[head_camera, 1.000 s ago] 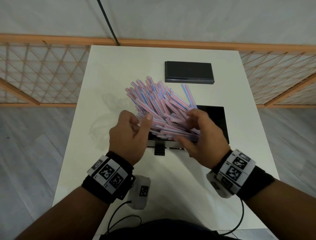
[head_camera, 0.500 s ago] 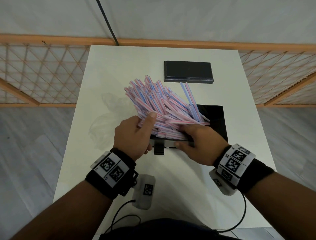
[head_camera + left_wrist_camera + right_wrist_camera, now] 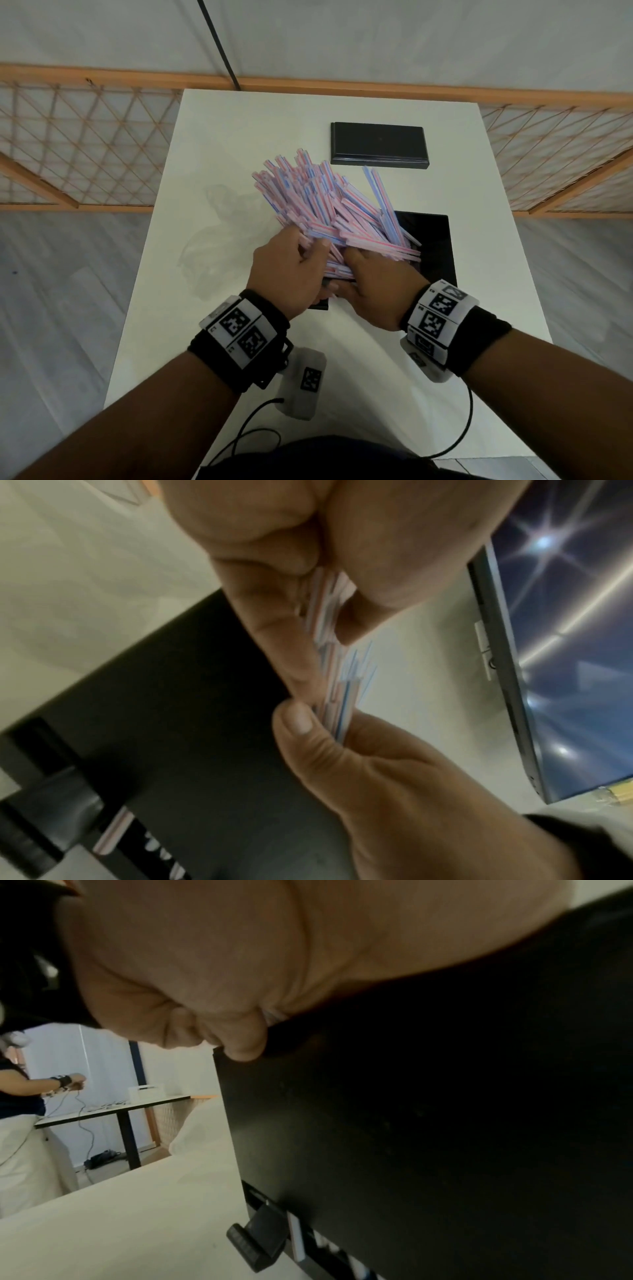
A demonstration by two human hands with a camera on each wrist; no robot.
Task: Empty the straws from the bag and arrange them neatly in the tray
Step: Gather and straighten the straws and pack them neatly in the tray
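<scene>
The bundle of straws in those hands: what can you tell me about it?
The straws are thin and pale, striped pink or blue, apparently paper-wrapped. They form one big loose bundle, fanned out and uneven at the far ends, slanting up and away to the left. The left hand and right hand grip its near end together, above the black tray on the white table. A few straws stick out to the right over the tray.
</scene>
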